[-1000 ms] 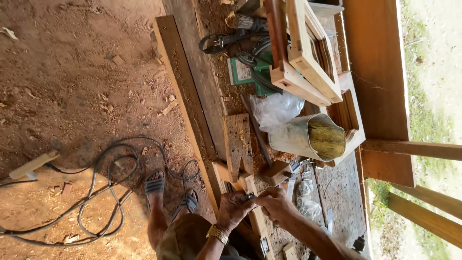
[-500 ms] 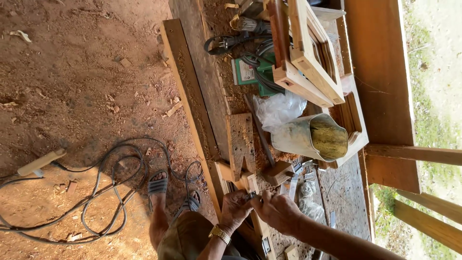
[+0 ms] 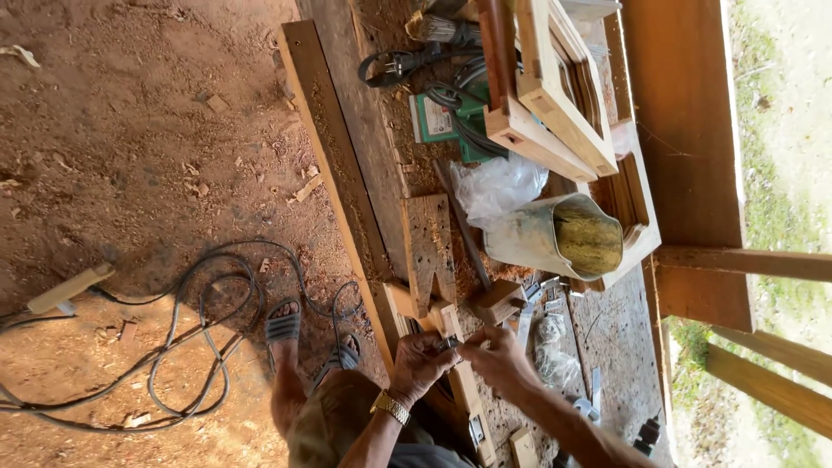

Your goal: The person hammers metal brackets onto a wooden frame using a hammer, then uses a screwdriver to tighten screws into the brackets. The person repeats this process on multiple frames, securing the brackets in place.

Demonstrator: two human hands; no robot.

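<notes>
Your left hand (image 3: 422, 362) and right hand (image 3: 496, 357) both pinched 1 small dark metal part (image 3: 448, 344) above the rough, sawdust-covered wooden strip (image 3: 458, 364).

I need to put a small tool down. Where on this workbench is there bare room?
Bare bench lies right of the hands, below the metal jug. Crowded: around the wooden frames, green tool and plastic bag.

The sawdust-strewn wooden desk (image 3: 364, 147) carries a pale jug (image 3: 555, 236) with a clear plastic bag (image 3: 498, 184) just beside it, a green power tool (image 3: 451, 121) and stacked wooden frames (image 3: 555, 95) beyond, and a notched board (image 3: 429, 247) near the jug.
</notes>
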